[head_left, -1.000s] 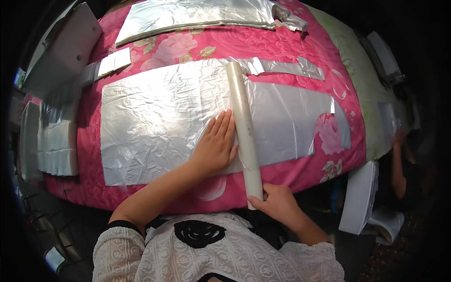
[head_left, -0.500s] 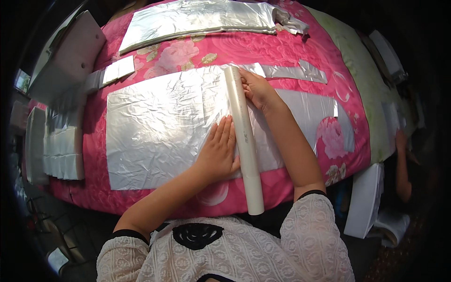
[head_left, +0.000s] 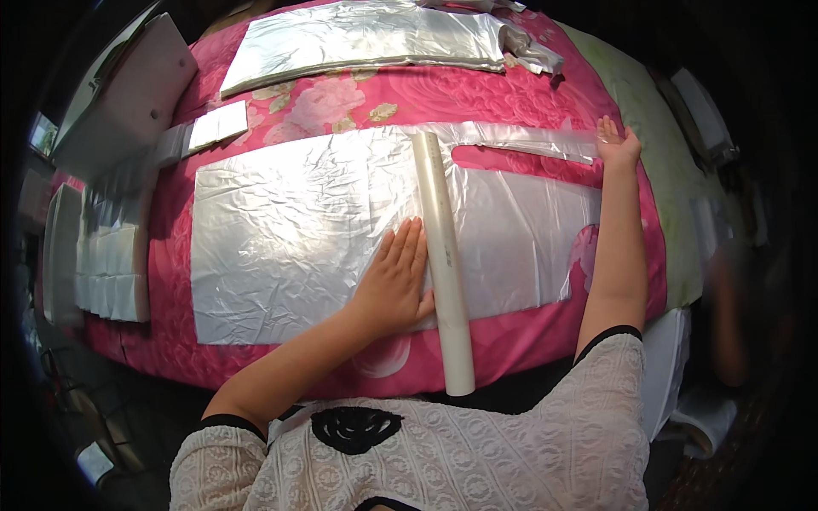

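A thin, translucent white plastic sheet (head_left: 281,247), wrinkled and shiny, lies spread across the bed, with long straps cut into its right end. A pale, smooth tube (head_left: 443,264) rests across its middle, its near end reaching past the sheet's near edge. My left hand (head_left: 394,272) presses flat on the sheet just left of the tube, fingers stretched out. Far to the right, my right hand (head_left: 619,146) is at the tip of the far strap (head_left: 528,138), its fingers extended and apart. Whether anything is pinched by the right thumb cannot be made out.
A pile of folded plastic sheets (head_left: 366,38) lies at the back on the pink floral cover (head_left: 409,94). Small white packets (head_left: 218,124) and stacked clear-wrapped bundles (head_left: 112,272) stand left, beside a large white board (head_left: 128,98). A co-worker's blurred arm (head_left: 726,324) shows at right.
My right hand has left the tube's far end and moved right to the strap's tip. The far strap now lies straighter and the sheet's right end flatter. My left hand stays put.
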A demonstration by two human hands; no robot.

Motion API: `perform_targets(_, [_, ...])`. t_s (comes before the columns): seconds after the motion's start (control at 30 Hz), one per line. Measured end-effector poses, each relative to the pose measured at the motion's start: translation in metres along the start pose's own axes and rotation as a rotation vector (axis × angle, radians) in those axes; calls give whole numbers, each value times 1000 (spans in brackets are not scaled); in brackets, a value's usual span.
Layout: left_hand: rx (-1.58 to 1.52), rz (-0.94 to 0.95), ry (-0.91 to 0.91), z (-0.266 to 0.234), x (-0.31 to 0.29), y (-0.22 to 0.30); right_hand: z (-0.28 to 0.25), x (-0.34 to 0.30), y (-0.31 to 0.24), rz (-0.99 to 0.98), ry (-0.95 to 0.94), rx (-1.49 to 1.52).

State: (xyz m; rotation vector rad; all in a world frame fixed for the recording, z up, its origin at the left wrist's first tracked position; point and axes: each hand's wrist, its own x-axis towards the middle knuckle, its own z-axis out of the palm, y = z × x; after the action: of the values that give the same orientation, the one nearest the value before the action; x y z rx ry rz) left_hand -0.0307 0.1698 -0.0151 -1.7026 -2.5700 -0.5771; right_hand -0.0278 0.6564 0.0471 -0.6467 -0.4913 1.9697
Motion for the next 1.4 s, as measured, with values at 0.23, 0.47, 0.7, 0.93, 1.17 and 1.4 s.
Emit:
perform_targets(0.23, [8, -11, -22, -1, -1, 2, 51, -72, 12, 28, -501, -243])
perform_targets(0.47, [57, -7, -24, -2, -2, 2, 110, -302, 193, 156, -1224, -643])
perform_targets(0.7, [239, 46, 28, 26, -2, -11, 98, -492, 349, 404, -1661, -1122])
perform_targets(0.93, [183, 53, 81, 33, 0, -11, 82, -494, 265, -308, -1949, -773])
perform_targets(1.17, [-16, -50, -82, 0, 0, 3, -8, -327, 121, -631, -1511, -1336])
perform_targets(1.4, [-138, -49, 37, -9, -15, -5, -55, -295, 101, -640, -1658, -1535])
